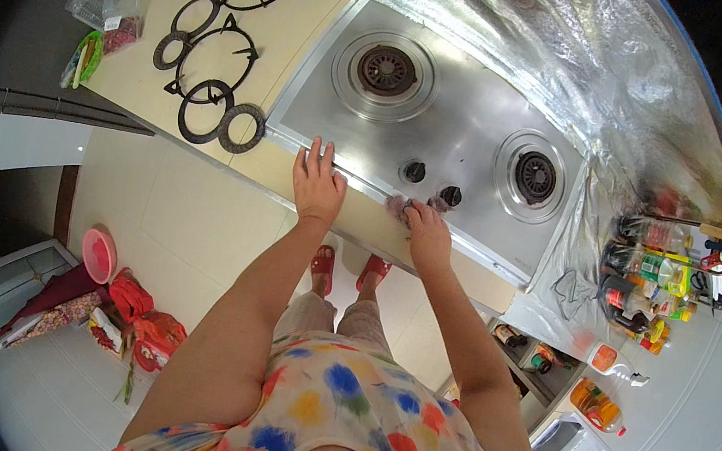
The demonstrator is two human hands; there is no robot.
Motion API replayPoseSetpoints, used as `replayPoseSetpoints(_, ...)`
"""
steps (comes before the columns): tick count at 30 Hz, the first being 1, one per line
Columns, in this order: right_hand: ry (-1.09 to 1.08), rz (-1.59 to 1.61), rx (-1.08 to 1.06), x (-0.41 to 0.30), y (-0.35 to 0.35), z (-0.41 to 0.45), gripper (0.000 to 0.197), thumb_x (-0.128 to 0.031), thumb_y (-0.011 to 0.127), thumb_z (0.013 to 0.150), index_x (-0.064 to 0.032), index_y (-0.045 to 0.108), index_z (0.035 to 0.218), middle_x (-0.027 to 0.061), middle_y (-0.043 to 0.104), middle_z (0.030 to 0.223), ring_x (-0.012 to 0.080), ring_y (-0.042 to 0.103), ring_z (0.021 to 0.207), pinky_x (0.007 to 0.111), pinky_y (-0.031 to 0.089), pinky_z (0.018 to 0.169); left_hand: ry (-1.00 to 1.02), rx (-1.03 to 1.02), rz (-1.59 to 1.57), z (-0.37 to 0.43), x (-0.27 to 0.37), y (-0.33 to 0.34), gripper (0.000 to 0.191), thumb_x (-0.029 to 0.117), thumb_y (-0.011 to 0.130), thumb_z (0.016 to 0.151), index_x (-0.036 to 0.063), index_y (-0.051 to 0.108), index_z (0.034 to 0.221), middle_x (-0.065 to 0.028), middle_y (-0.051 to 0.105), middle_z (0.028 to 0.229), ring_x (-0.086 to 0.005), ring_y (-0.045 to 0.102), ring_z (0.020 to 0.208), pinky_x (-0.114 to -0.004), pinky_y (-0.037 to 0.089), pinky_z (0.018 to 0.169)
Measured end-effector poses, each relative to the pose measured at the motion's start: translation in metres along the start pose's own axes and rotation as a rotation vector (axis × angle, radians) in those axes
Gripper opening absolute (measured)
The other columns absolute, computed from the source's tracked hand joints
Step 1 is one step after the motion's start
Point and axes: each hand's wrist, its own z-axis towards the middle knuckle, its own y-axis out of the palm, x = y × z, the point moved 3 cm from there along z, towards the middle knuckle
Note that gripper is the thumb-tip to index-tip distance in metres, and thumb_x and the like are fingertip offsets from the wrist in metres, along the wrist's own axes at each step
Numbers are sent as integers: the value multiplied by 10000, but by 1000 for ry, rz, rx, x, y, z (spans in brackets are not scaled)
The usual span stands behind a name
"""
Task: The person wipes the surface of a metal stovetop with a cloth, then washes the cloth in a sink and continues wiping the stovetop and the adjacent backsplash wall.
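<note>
In my right hand (pixel 431 236) is a bunched greyish cloth (pixel 397 207), pressed on the front rim of the stainless-steel gas cooktop (pixel 466 129). Part of the cloth shows beyond my fingers, close to a black control knob (pixel 451 195). A second knob (pixel 415 171) sits a little to the left. My left hand (pixel 318 184) lies flat with nothing in it, fingertips on the cooktop's front left rim. Both burners, the left burner (pixel 387 70) and the right burner (pixel 535 177), stand bare of their pan supports.
Black pan supports (pixel 249 72) and several dark rings (pixel 242 128) lie on the beige counter (pixel 306 28) at left. Foil (pixel 542 42) lines the wall behind. Several bottles (pixel 648 268) crowd the right end, near a spray bottle (pixel 614 361) and an oil bottle (pixel 597 404).
</note>
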Motion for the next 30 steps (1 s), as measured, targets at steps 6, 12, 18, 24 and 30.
replayPoseSetpoints(6,149,589,331,43,-57,27,453,172,449,734,-66,600,1088,88,604,958,195,590,859,289,479,760,-11,-13,10,0,1,3,506,198,515,813,100,458,1306,-107,348,1414,-367,311,1261,-428,275,1080)
replayPoseSetpoints(12,358,609,353,113,-69,74,356,11,543,845,-24,543,1200,93,622,956,166,585,844,273,477,748,-10,-20,11,-1,-2,5,504,202,514,819,97,453,1309,-109,343,1418,-370,309,1262,-433,273,1079)
replayPoseSetpoints(18,319,181,169,120,-40,79,268,-10,575,773,-39,667,1022,160,610,1127,344,587,1013,381,473,870,-22,-9,-8,-1,-2,3,497,200,523,813,88,468,1294,-118,362,1404,-374,321,1253,-434,271,1082)
replayPoseSetpoints(24,277,140,145,79,-42,101,221,-6,591,746,-53,680,943,123,606,1010,332,603,903,393,485,812,17,23,-16,2,1,-3,473,179,514,807,62,487,1265,-156,397,1366,-371,353,1227,-443,277,1079)
replayPoseSetpoints(30,215,105,16,33,-33,136,199,-41,586,749,-72,680,922,105,602,1029,333,596,921,409,482,812,-16,-18,-1,0,1,1,485,203,528,817,90,488,1287,-126,371,1391,-377,328,1250,-438,269,1088)
